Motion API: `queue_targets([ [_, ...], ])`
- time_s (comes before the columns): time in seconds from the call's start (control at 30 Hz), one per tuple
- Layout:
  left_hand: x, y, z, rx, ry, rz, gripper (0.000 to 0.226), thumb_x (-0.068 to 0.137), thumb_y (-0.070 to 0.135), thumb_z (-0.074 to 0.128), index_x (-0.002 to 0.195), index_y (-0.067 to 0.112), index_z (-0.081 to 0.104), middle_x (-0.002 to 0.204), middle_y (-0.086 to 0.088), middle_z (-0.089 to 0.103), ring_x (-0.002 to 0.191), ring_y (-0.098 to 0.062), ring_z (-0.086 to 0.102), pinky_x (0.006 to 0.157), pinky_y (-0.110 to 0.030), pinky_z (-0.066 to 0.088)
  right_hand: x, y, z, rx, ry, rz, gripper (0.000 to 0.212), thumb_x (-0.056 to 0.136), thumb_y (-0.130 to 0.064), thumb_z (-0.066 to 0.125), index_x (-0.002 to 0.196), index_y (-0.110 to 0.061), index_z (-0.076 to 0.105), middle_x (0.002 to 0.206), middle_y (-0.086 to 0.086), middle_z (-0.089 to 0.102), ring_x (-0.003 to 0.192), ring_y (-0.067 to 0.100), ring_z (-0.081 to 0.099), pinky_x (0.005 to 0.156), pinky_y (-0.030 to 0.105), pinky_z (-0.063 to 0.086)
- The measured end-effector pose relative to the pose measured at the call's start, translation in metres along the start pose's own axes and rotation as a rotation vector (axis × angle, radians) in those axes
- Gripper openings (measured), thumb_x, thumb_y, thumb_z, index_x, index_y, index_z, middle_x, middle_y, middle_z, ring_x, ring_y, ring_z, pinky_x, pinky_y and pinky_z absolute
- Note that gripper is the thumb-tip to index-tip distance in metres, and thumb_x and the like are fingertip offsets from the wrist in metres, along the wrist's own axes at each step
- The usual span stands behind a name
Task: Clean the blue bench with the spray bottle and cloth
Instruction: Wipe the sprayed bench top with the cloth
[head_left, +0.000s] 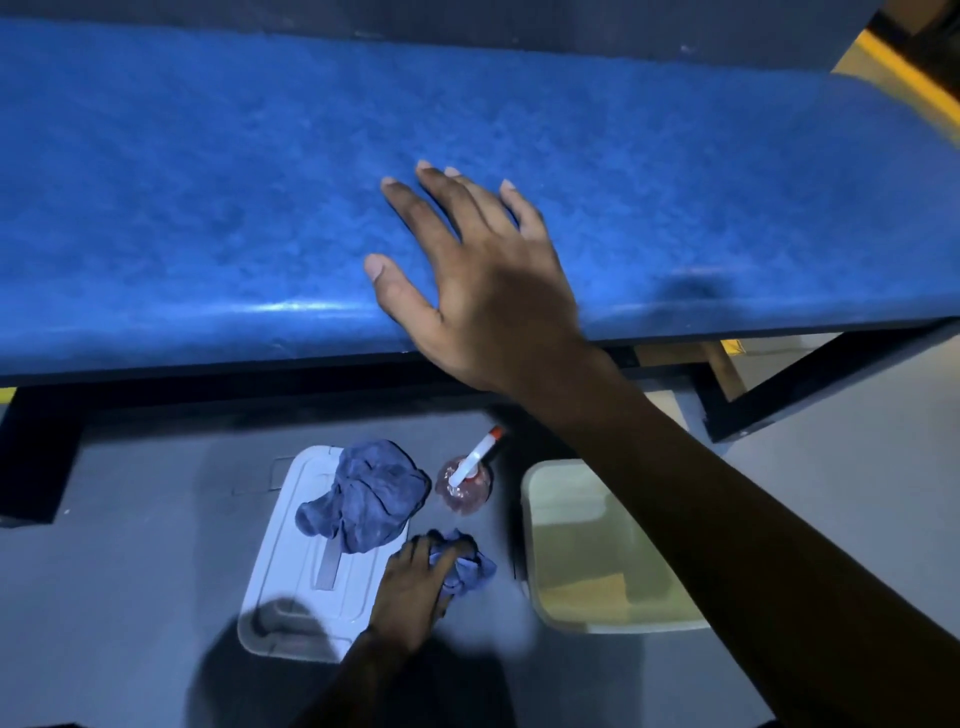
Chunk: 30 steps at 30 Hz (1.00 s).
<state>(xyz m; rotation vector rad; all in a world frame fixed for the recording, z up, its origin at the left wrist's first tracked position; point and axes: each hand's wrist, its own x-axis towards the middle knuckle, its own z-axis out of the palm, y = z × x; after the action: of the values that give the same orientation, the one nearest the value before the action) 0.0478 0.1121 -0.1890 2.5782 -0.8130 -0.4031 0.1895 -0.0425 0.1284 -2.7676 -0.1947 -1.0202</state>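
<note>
The blue bench (208, 182) spans the upper half of the view. My right hand (478, 280) is stretched out over its front edge, fingers spread, holding nothing. Down on the grey floor my left hand (415, 587) grips a small crumpled blue cloth (470, 564). A larger crumpled blue cloth (366, 493) lies on a white lid. The spray bottle (464, 480), pinkish with a white and red nozzle, stands on the floor just behind my left hand, between the lid and a tub.
A white plastic lid (291, 582) lies on the floor under the larger cloth. An open pale tub (597, 551) stands to the right of the bottle, partly behind my right forearm. Black bench legs (779, 389) frame the floor at left and right.
</note>
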Motion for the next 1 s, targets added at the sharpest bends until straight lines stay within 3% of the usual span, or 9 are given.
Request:
queue_targets([
  [0.13,-0.015,0.016,-0.052,-0.303,0.174,-0.148,0.052,0.077,0.042,0.066,0.128,0.041,0.057,0.119,0.009,0.059,0.109,-0.017,0.065,0.086,-0.024,0.05,-0.001,0.002,-0.004,0.01,0.004,-0.027,0.059,0.099,-0.056,0.04,0.14,-0.019,0.058,0.147,0.008,0.055,0.139,0.021,0.049,0.116,0.048,0.03],
  [0.3,-0.039,0.054,-0.177,-0.503,0.634,-0.217,0.054,0.07,0.021,0.083,0.112,0.048,0.062,0.112,0.018,0.067,0.103,-0.002,0.067,0.085,-0.012,0.046,0.001,0.002,-0.013,-0.015,-0.123,-0.033,0.061,0.1,-0.057,0.036,0.146,-0.02,0.051,0.154,0.007,0.048,0.143,0.021,0.042,0.12,0.049,0.025],
  [0.4,-0.055,0.076,-0.272,-0.64,0.872,-0.097,0.051,0.069,0.03,0.076,0.115,0.049,0.062,0.115,0.01,0.07,0.107,-0.006,0.068,0.093,-0.02,0.049,0.004,0.0,-0.019,-0.04,-0.232,-0.016,0.065,0.099,-0.059,0.032,0.15,-0.022,0.044,0.158,0.006,0.042,0.147,0.021,0.036,0.121,0.049,0.022],
  [0.5,-0.047,0.075,-0.357,-0.56,1.014,-0.002,0.052,0.077,0.02,0.076,0.119,0.044,0.056,0.122,0.023,0.064,0.117,0.005,0.059,0.102,-0.012,0.041,0.007,-0.003,-0.024,-0.044,-0.319,0.001,0.069,0.097,-0.061,0.027,0.153,-0.024,0.039,0.161,0.005,0.037,0.149,0.02,0.031,0.122,0.05,0.02],
  [0.6,-0.02,0.057,-0.419,-0.422,1.005,-0.027,0.053,0.088,0.02,0.077,0.129,0.039,0.049,0.131,0.015,0.054,0.124,0.009,0.051,0.105,-0.011,0.036,0.012,-0.007,-0.03,-0.044,-0.409,0.027,0.073,0.094,-0.063,0.021,0.155,-0.025,0.033,0.164,0.003,0.03,0.152,0.02,0.025,0.124,0.051,0.015],
  [0.67,0.001,0.043,-0.442,-0.379,0.967,-0.104,0.047,0.089,0.035,0.075,0.129,0.037,0.051,0.135,0.01,0.045,0.111,0.018,0.05,0.101,-0.01,0.037,0.02,-0.016,-0.032,-0.037,-0.434,0.04,0.075,0.092,-0.064,0.02,0.155,-0.025,0.032,0.165,0.003,0.028,0.153,0.02,0.022,0.125,0.052,0.011],
  [0.77,0.042,0.029,-0.46,-0.335,0.894,-0.157,0.043,0.091,0.049,0.07,0.13,0.041,0.053,0.14,0.006,0.042,0.106,0.001,0.055,0.104,-0.026,0.042,0.034,-0.032,-0.026,-0.018,-0.426,0.052,0.078,0.091,-0.066,0.021,0.154,-0.022,0.035,0.164,0.006,0.028,0.153,0.021,0.022,0.124,0.054,0.009],
  [0.9,0.103,0.026,-0.46,-0.296,0.663,0.016,0.064,0.093,0.055,0.063,0.149,0.034,0.041,0.151,-0.006,0.044,0.138,-0.014,0.044,0.116,-0.032,0.034,0.061,-0.032,-0.023,-0.045,-0.536,0.135,0.08,0.094,-0.068,0.023,0.158,-0.019,0.024,0.169,0.005,0.014,0.156,0.02,0.009,0.125,0.053,0.001],
  [1.0,0.139,0.039,-0.446,-0.019,0.424,0.11,0.062,0.088,0.055,0.048,0.144,0.029,0.053,0.156,-0.012,0.047,0.152,-0.027,0.034,0.123,-0.043,0.03,0.064,-0.017,-0.024,-0.068,-0.609,0.189,0.087,0.092,-0.072,0.026,0.159,-0.018,0.018,0.169,0.005,0.009,0.156,0.019,0.003,0.125,0.052,0.0],
])
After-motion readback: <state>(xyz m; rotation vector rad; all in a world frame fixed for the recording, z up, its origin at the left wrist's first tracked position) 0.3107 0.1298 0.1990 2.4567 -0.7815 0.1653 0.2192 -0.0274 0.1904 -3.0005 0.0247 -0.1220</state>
